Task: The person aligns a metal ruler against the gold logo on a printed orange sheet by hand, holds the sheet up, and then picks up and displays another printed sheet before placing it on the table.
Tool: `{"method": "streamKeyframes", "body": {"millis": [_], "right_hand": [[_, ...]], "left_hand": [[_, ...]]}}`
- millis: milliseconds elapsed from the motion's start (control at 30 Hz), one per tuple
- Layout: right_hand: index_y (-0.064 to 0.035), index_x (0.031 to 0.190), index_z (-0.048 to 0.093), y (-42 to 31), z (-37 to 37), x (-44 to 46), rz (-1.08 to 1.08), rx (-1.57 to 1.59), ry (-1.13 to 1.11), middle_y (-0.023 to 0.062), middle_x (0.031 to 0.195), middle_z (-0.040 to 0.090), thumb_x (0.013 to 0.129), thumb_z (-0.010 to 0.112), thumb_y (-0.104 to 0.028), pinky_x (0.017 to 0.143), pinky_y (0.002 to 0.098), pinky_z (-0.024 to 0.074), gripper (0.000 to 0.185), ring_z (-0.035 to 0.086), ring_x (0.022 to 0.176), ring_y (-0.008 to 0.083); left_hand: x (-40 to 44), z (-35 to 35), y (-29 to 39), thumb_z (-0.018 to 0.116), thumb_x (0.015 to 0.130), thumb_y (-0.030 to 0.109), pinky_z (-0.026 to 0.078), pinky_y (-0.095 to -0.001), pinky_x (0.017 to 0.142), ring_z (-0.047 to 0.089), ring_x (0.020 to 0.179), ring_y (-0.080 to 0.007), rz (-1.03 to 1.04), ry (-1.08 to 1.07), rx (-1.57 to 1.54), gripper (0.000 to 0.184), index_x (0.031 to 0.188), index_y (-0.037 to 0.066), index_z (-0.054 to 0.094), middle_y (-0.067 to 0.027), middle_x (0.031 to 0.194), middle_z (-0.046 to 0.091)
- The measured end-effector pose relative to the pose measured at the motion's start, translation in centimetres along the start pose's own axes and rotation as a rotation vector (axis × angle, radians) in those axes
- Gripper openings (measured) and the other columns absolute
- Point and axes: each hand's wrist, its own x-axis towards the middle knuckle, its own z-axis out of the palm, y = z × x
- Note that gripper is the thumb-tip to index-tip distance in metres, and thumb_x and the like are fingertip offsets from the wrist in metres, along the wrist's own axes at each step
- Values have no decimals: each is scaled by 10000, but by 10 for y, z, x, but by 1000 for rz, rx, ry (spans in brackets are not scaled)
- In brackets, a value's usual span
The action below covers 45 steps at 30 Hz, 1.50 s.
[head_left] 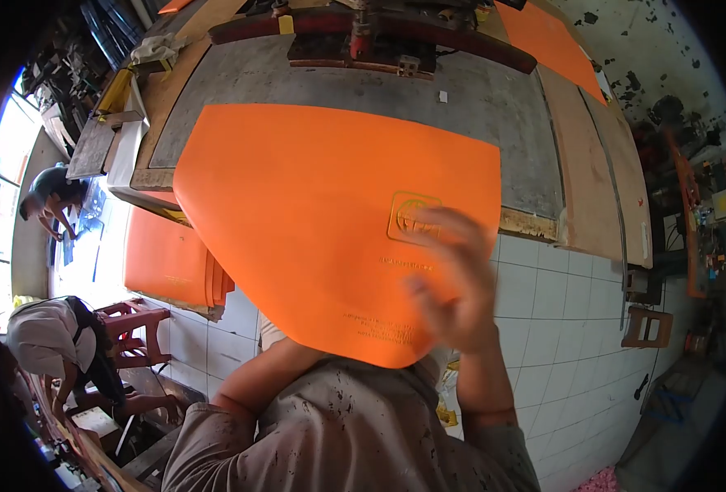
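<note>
At far left, a person in a dark shirt (58,187) bends over a brightly lit surface. Below, a second person wearing a pale head covering (45,338) leans forward beside a red stool (137,328). Next, a stack of orange sheets (166,258) stands just beyond the left end of the bench.

The wearer's left forearm (266,373) runs up to the near edge of a large, smooth orange sheet (314,197). The left hand is hidden behind that sheet; the state of its fingers cannot be told.

The sheet lies partly on the grey-topped bench (240,74), its near portion overhanging towards the wearer's torso. A dark red metal bar assembly (363,41) spans the bench's far side.

The right hand (453,283), motion-blurred, is over the sheet's right part, partly covering a yellow rounded-square emblem (404,215). Its fingers are spread, thumb apart, with nothing seen between them; contact with the sheet cannot be determined.

Further right are another orange sheet (553,47), white floor tiles (535,287) and a small brown stool (646,316).
</note>
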Motion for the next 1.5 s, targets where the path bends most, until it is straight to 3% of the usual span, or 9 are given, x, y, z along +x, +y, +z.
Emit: {"method": "streamKeyframes", "body": {"millis": [100,200,367,600,867,1000,1167,1400,1500], "right_hand": [[-4,1186,610,63,-6,-71,411,-231,522,118,1187,624,922,643,-172,934,347,460,315,589,1073,207],[2,1254,567,69,-13,-96,865,430,337,74,1175,610,919,676,-132,963,325,435,377,575,1096,174],[30,1370,464,59,-9,-93,794,614,269,87,1234,599,917,664,-86,989,318,437,509,563,1143,157],[35,1443,354,75,-25,-110,713,599,170,104,1311,545,893,635,-40,1009,323,426,621,530,1198,157],[44,1420,386,87,-32,-106,633,718,188,88,1275,561,898,670,-85,998,307,424,609,536,1176,144],[48,1404,415,77,-40,-77,636,672,207,84,1255,581,915,687,-133,994,297,424,588,548,1168,144],[47,1386,447,51,-77,-26,350,486,334,91,1248,594,942,667,-148,993,286,424,532,558,1155,144],[38,1291,540,-24,-148,103,-77,367,541,78,1159,655,961,664,-129,946,264,457,390,604,1069,118],[43,1210,589,-52,-178,152,-243,292,583,70,1094,690,963,667,-136,889,254,489,315,630,1006,103]], "left_hand": [[4,-2,1,591,897,626,330,-490,1137,408,1384,-326,-7,-7,-50,863,1509,55,379,-155,1535,404],[5,-6,1,589,898,629,329,-490,1138,407,1386,-326,-20,2,-118,865,1510,56,377,-155,1536,402],[10,-40,8,585,899,633,326,-490,1140,404,1389,-326,-45,11,-466,868,1513,57,374,-155,1539,399],[-27,-215,60,580,901,639,323,-490,1143,400,1392,-327,38,14,-1499,872,1517,59,370,-155,1542,396],[-22,-300,134,468,874,774,323,-459,1151,358,1429,-307,154,-165,-780,1012,1533,21,311,-156,1563,361],[-10,-348,154,441,974,626,304,-428,1162,365,1427,-278,118,-119,-328,856,1523,-17,305,-146,1553,378],[26,-281,245,612,956,103,352,-371,1128,439,1370,-225,374,68,1,627,1501,-3,321,-122,1465,466],[88,-232,407,564,1023,192,475,-302,962,608,1106,-142,755,171,139,363,1318,6,464,-85,1206,617],[105,-201,477,563,1018,137,484,-311,969,582,1185,-173,917,196,255,435,1405,-17,439,-114,1290,575]]}}
